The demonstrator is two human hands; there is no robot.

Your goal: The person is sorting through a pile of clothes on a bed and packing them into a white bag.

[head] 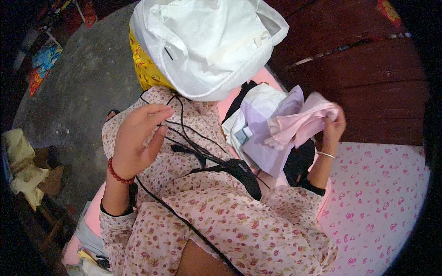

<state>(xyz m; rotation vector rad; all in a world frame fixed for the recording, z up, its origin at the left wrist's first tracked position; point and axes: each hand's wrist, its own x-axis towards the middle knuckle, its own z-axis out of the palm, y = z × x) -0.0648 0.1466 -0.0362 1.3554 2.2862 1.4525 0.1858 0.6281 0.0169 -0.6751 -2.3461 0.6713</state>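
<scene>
My left hand (pixel 140 139), with a red beaded bracelet (pixel 119 172) at its wrist, hovers above my lap. Its thumb and fingers are curved and apart, and nothing shows between them. Black cords (pixel 186 132) run across my flowered dress (pixel 221 203) close to those fingertips. Out to the right, my right hand (pixel 335 122) grips a pale pink cloth (pixel 304 120), slightly blurred. Below that cloth lies a loose heap with a lilac cloth (pixel 267 157), a white cloth (pixel 266 96) and a black cloth (pixel 300 162).
A large bag with a white lining (pixel 210 45) and yellow printed outside (pixel 146 67) stands in front of my knees. Pink fabric (pixel 93 215) lies under me. Dark wooden boards (pixel 359 82) and a heart-patterned surface (pixel 373 207) are at right. Grey floor (pixel 93 79) extends left.
</scene>
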